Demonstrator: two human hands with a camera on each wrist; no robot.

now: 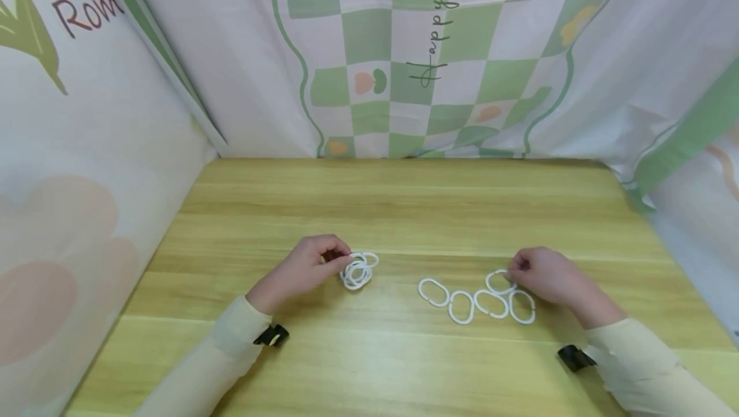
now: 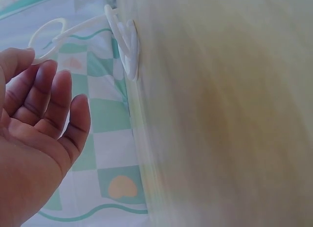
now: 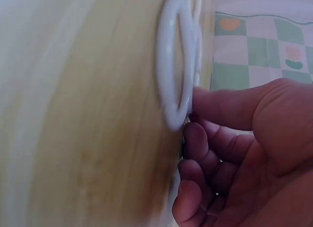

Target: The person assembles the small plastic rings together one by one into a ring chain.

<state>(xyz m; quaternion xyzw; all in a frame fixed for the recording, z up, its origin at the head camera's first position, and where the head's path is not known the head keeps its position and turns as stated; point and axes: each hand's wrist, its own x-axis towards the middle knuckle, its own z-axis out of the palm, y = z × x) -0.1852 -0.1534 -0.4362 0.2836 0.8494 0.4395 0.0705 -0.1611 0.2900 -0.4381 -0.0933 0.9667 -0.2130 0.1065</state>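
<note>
In the head view my left hand is at a small heap of white oval rings, left of the table's middle. Its thumb and forefinger pinch one white ring, raised at an angle with further rings trailing from it, as the left wrist view shows. To the right, my right hand pinches the edge of another white ring between thumb and forefinger. That ring belongs to a zigzag row of several thin plastic rings, with small gaps in some. A nearer ring stands large beside the right fingertips in the right wrist view.
The rings lie on a wooden table. A checked green and white cloth hangs behind its far edge, with printed cloth at both sides. Black wrist mounts sit at the cuffs of the pale sleeves.
</note>
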